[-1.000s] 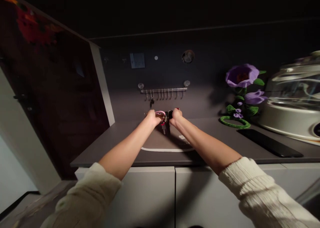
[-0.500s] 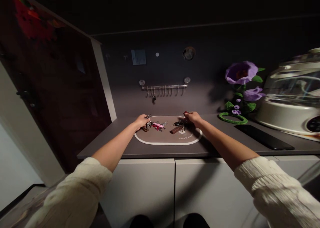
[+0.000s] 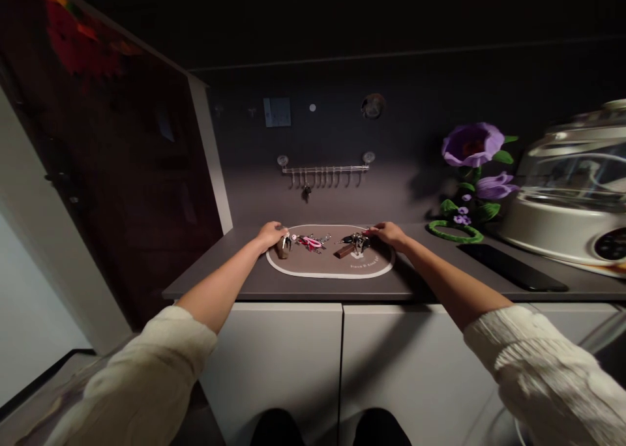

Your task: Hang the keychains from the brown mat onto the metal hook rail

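My left hand (image 3: 269, 236) is closed at the left end of a brown oval mat (image 3: 323, 263), its fingers on a bunch of keys with a brown tag (image 3: 282, 247). Right beside that bunch lies a tangle of keys with a pink and red strap (image 3: 313, 242). At the mat's right end my right hand (image 3: 388, 235) pinches the edge of another bunch of keys (image 3: 359, 240). A dark fob and a brown bar-shaped holder (image 3: 345, 252) belong to or lie against this bunch. The fingertips of both hands are small and partly hidden.
On the wall, a clear hook rail (image 3: 325, 169) carries one hanging key (image 3: 307, 192). Purple artificial flowers (image 3: 473, 145), a black phone-like slab (image 3: 513, 267) and a cream appliance with a clear cover (image 3: 557, 214) stand to the right. White cabinet doors (image 3: 274, 361) are below the counter.
The brown tag under my left hand has turned more upright. My right hand has lowered from above its bunch to mat level. The view has shifted slightly.
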